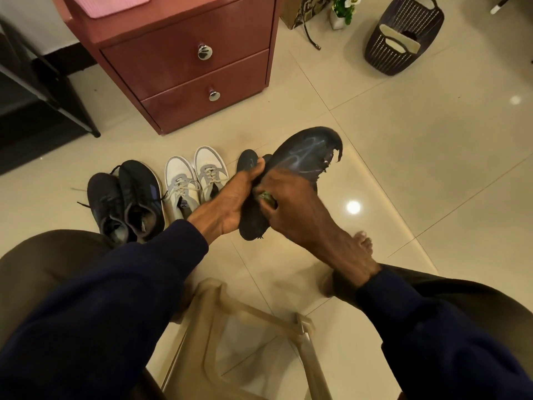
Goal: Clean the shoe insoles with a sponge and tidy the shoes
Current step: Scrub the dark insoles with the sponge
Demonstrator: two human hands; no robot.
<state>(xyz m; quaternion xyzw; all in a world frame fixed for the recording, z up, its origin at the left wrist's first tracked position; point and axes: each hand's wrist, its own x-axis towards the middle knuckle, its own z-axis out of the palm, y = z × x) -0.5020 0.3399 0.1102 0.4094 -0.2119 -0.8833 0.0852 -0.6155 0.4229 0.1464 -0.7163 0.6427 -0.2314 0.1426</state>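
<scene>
Above the beige stool [215, 287], our left hand [227, 203] grips a dark insole [300, 160]; our right hand [294, 209] pinches a sponge [266, 196] against it. The dark basket [380, 53] holds pale insoles [396, 31]; the dark insole's markings are unreadable.

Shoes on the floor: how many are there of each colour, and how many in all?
Black shoes: 2
White and grey shoes: 2
Total: 4
</scene>
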